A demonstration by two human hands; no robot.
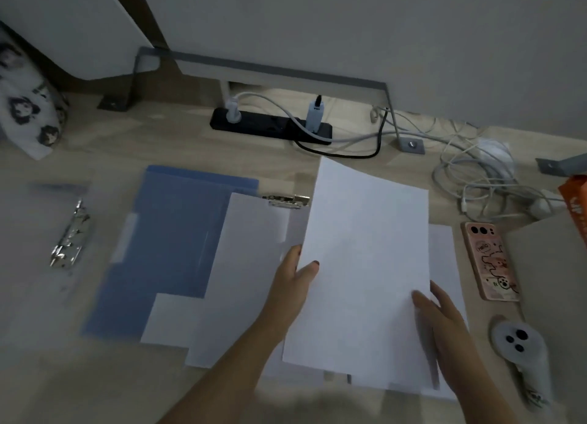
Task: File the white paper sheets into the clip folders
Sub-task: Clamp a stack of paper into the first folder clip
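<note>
A white paper sheet (365,264) is lifted over the desk, its far end raised. My left hand (293,284) pinches its left edge, thumb on top. My right hand (444,322) grips its right lower edge. Under it lie more white sheets (444,258). To the left lies a blue clip folder (171,239), with a white sheet (247,264) overlapping it. A metal clip (287,200) shows at the top of a pale folder beneath the sheets. At far left a clear folder (35,233) lies open with a metal lever clip (70,239).
A pink-cased phone (489,261) and a white controller (521,353) lie to the right. A black power strip (270,126) and tangled white cables (476,176) sit at the back. A patterned bag (28,106) is at the left, an orange box (576,201) at the right edge.
</note>
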